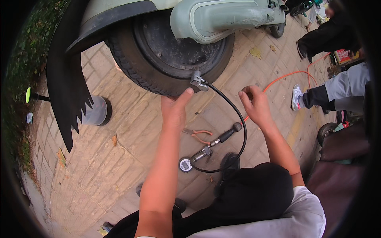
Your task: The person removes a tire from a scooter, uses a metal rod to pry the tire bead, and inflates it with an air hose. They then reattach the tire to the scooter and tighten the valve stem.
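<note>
A black scooter tyre (139, 73) with a dark hub (174, 47) is in front of me. My left hand (174, 111) is at its lower edge, fingers hidden behind the rubber and thumb pointing up. Just above the thumb, a silver air chuck (199, 81) sits at the wheel rim. From it a black hose (243, 123) loops down to a tyre inflator with a round digital gauge (185, 165), lying on the paving. My right hand (257, 106) is raised right of the hose, fingers curled with the thumb close to them. Anything inside them is too small to make out.
Orange-handled pliers (200, 135) lie beside the inflator. An orange air line (283, 75) runs off to the far right. A clear container (97, 111) stands left, behind a torn black flap (65, 87). Another person's leg (333, 93) is at right.
</note>
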Demonstrator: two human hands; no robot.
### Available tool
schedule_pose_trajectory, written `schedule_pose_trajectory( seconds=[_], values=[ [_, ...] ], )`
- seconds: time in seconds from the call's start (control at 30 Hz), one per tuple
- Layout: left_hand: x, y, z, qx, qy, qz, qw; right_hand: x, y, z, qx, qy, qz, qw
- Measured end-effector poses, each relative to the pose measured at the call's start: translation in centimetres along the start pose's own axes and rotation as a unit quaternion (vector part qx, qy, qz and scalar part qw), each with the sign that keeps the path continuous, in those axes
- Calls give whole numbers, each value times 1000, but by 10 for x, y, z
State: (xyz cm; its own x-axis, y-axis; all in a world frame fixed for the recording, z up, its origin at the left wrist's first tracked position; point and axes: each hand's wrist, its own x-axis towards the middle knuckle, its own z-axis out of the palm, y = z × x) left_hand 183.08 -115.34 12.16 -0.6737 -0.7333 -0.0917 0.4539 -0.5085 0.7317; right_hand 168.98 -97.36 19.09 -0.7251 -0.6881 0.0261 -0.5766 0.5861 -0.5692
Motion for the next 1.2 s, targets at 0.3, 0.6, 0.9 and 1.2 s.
schedule_pose_trajectory(
  seconds=[0.3, 0.6, 0.9, 1.2],
  values=[
    [19, 64, -13, 61, 10, 74, 995, 46, -125, 10, 400, -306, 70, 861],
    [25, 91, -8, 87, 19, 93, 992, 51, -137, 22, 412, -256, 98, 869],
    [27, 98, 1, 114, 0, 67, 991, 49, -133, 23, -15, -84, -434, 897],
    [39, 89, -8, 100, 33, 122, 987, 0, -26, 22, -439, -453, -182, 754]
  ],
)
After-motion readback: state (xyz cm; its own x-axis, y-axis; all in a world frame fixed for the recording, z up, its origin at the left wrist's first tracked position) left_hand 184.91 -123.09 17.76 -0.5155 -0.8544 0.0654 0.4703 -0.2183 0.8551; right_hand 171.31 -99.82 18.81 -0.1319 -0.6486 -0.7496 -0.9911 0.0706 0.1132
